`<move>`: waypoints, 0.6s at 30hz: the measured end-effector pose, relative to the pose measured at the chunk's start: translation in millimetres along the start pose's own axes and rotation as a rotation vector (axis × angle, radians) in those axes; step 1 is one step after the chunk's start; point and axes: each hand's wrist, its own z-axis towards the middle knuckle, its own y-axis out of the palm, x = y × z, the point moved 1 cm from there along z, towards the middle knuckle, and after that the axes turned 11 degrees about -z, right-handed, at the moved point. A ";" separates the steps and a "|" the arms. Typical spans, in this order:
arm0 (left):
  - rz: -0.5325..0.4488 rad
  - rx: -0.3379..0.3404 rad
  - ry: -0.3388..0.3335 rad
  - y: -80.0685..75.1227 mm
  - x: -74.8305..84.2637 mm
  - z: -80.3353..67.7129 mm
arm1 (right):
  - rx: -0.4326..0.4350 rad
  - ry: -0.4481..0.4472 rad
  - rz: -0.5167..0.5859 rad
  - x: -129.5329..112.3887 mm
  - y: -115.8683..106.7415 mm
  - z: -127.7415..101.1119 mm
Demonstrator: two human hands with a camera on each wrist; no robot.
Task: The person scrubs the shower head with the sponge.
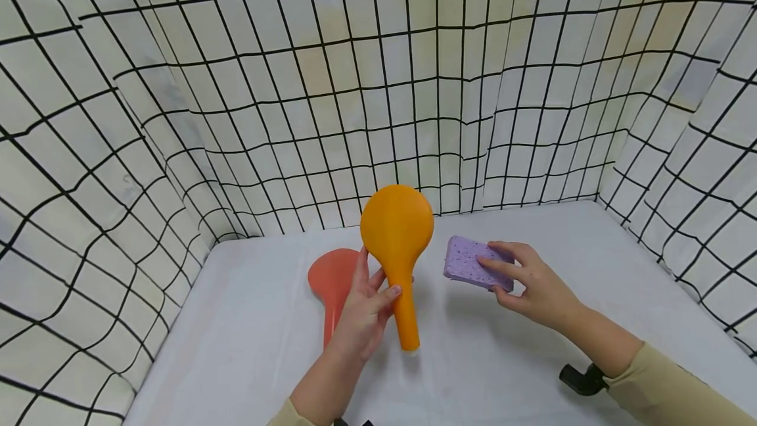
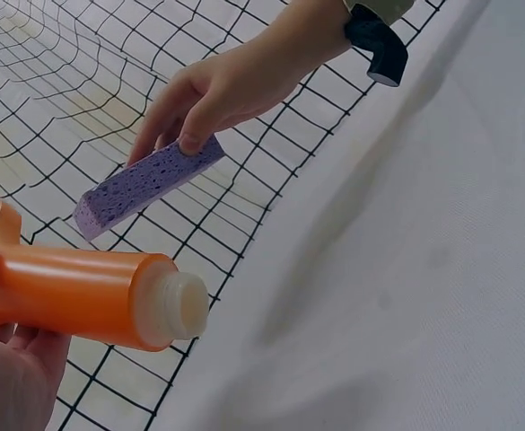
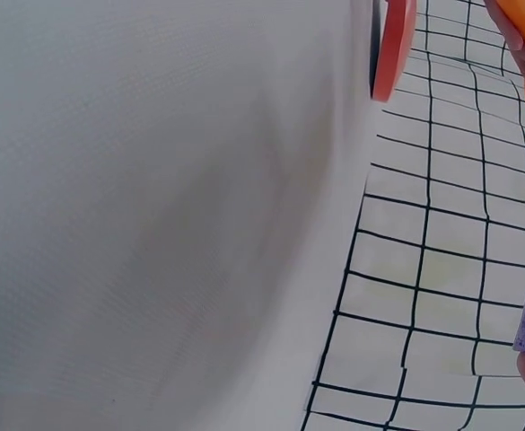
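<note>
My left hand [image 1: 362, 324] grips an orange plastic paddle [image 1: 397, 223] at its handle, the round head upward and the handle end pointing down over the table. In the left wrist view a pale translucent plug [image 2: 183, 305] shows at the end of the orange handle. To the right, my right hand [image 1: 541, 286] pinches a purple sponge [image 1: 464, 259] between thumb and fingers, held above the table with a gap to the paddle. A red paddle [image 1: 332, 273] lies on the table behind my left hand, its handle partly hidden.
The table [image 1: 248, 347] has a white cover. White walls [image 1: 331, 110] with a black grid stand at the back and on both sides. A black curved piece [image 1: 582, 380] sits at my right wrist, by the beige sleeve [image 1: 668, 386].
</note>
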 end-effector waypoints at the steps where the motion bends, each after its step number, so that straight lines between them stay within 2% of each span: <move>1: 0.004 0.008 0.003 -0.3 -0.1 0.1 | -0.002 0.003 -0.003 0.2 0.0 -0.3; 9: 0.082 0.106 0.017 -6.0 -6.9 -0.3 | -0.006 0.054 -0.020 4.6 -1.6 -2.2; 13: 0.107 0.118 0.006 -7.3 -13.4 -1.1 | -0.009 0.070 -0.004 8.7 -0.8 -4.8; 18: 0.149 0.183 -0.026 -6.1 -21.1 -1.2 | -0.026 0.082 0.010 14.3 1.0 -10.9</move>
